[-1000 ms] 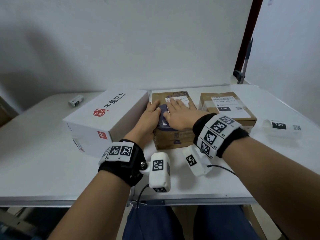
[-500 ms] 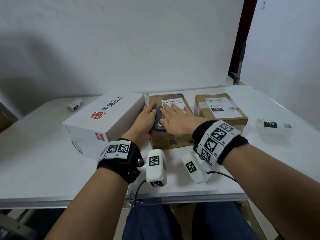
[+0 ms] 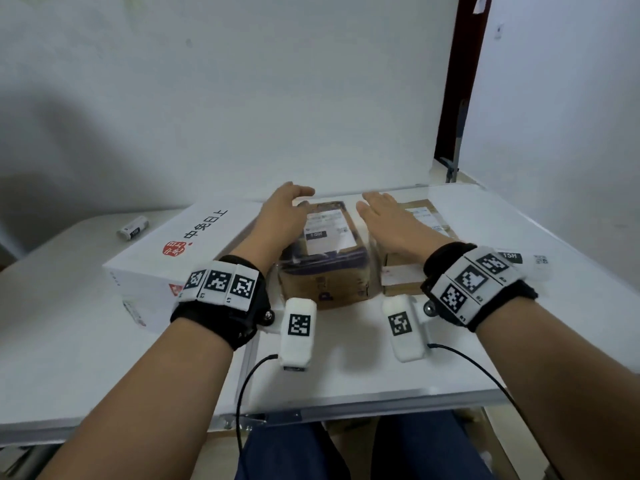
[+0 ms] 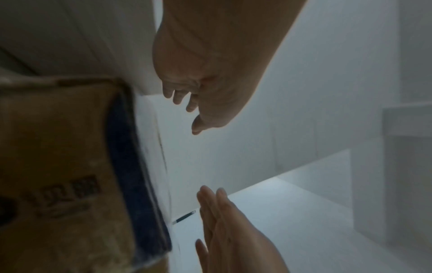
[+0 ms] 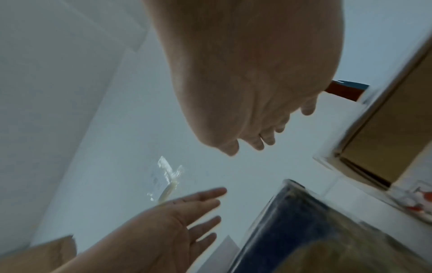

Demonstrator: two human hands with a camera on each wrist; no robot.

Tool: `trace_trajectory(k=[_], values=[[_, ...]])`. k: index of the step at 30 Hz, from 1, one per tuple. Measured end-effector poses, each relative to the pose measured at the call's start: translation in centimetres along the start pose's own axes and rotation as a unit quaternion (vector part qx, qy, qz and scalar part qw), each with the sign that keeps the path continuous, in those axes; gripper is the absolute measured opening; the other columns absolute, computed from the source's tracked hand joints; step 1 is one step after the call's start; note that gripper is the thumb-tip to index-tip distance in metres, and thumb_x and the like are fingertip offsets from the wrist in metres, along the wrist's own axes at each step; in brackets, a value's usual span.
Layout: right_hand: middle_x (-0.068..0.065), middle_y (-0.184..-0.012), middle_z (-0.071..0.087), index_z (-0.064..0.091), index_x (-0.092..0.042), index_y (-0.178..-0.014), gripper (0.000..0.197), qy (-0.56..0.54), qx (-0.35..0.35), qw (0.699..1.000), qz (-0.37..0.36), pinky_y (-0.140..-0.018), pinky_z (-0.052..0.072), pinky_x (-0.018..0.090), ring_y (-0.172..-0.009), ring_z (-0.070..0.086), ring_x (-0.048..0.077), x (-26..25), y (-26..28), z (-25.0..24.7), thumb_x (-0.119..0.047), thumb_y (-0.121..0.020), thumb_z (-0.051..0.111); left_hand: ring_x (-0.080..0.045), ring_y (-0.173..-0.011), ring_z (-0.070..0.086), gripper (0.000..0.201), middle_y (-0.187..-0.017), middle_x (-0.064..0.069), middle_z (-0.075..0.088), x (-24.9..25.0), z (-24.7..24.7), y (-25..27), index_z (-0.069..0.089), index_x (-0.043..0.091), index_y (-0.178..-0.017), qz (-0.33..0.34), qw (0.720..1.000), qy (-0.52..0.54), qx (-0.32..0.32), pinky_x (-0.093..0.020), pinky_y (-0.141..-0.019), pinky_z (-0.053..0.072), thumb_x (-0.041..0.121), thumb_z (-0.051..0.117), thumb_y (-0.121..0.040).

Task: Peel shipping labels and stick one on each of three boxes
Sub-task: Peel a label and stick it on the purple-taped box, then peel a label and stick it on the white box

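Head view forward-down over the table (image 3: 86,358); 2 wrist views close, both sharing the middle box (image 3: 322,268).

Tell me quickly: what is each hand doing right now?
Left hand: open, fingers relaxed, holding nothing.
Right hand: open, fingers straight, holding nothing.

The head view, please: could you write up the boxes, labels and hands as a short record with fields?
white box: left on table, no shipping label visible on it
middle brown box: label on top
right brown box: label on top, partly hidden by the hand
left hand: open, beside the middle box's left edge
right hand: open, above the right brown box
label rolls: one at far left, one at right
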State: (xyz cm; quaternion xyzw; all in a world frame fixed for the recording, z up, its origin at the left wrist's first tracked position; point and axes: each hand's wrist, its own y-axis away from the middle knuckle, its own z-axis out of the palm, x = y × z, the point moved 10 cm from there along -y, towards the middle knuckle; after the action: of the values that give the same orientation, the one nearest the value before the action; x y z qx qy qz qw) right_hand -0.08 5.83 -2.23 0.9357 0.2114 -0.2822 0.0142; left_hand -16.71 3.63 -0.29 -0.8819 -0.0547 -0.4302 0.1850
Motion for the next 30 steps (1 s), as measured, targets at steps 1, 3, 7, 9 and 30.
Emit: trace_trajectory(k=[1, 3, 7, 9, 30], values=[[0.004, -0.16, 0.021, 0.023, -0.012, -0.151, 0.054, -0.046, 0.032, 0.998, 0.005, -0.12, 0.014, 0.04, -0.148, 0.017, 0.02, 0.7, 0.0, -1.0, -0.037, -0.103, 0.022, -0.018, -0.135, 0.042, 0.032, -0.152, -0.002, 0.038, 1.8, 0.3, -0.3, 0.061, 0.022, -0.124, 0.028, 0.999, -0.031, -0.007, -0.007, -0.087, 0.035, 0.015, 0.045, -0.097], [0.004, -0.153, 0.037, 0.035, -0.015, -0.147, 0.051, -0.114, 0.097, 0.988, 0.028, -0.115, 0.026, 0.035, -0.14, 0.034, 0.022, 2.9, 0.4, -3.1, -0.038, -0.102, 0.029, -0.015, -0.139, 0.035, 0.033, -0.155, 0.002, 0.033, 5.1, 1.6, -0.6, 0.063, 0.024, -0.122, 0.084, 0.994, -0.068, -0.022, -0.007, -0.089, 0.034, 0.014, 0.043, -0.098], [0.005, -0.138, 0.053, 0.051, -0.015, -0.135, 0.038, -0.198, 0.204, 0.953, 0.102, -0.107, 0.04, 0.034, -0.125, 0.05, 0.022, 10.1, 2.3, -6.9, -0.023, -0.099, 0.041, -0.016, -0.139, 0.037, 0.032, -0.151, -0.002, 0.041, 10.2, 6.7, -0.9, 0.068, 0.02, -0.115, 0.16, 0.98, -0.088, -0.082, -0.022, -0.11, 0.026, 0.008, 0.043, -0.097], [0.006, -0.135, 0.054, 0.053, -0.014, -0.131, 0.038, -0.208, 0.23, 0.939, 0.151, -0.103, 0.042, 0.033, -0.123, 0.051, 0.023, 14.0, 3.7, -8.4, -0.011, -0.095, 0.039, -0.016, -0.136, 0.041, 0.032, -0.149, 0.0, 0.044, 12.2, 9.6, -0.8, 0.069, 0.021, -0.114, 0.189, 0.97, -0.104, -0.113, -0.019, -0.107, 0.025, 0.009, 0.044, -0.097], [0.009, -0.122, 0.063, 0.065, -0.014, -0.117, 0.034, -0.174, 0.231, 0.897, 0.334, -0.098, 0.047, 0.035, -0.115, 0.056, 0.027, 28.8, 7.1, -8.9, -0.007, -0.085, 0.055, -0.013, -0.116, 0.055, 0.029, -0.123, 0.002, 0.064, 13.7, 18.2, -1.3, 0.073, 0.017, -0.106, 0.075, 0.959, 0.137, -0.237, -0.037, -0.105, 0.044, 0.006, 0.049, -0.093]])
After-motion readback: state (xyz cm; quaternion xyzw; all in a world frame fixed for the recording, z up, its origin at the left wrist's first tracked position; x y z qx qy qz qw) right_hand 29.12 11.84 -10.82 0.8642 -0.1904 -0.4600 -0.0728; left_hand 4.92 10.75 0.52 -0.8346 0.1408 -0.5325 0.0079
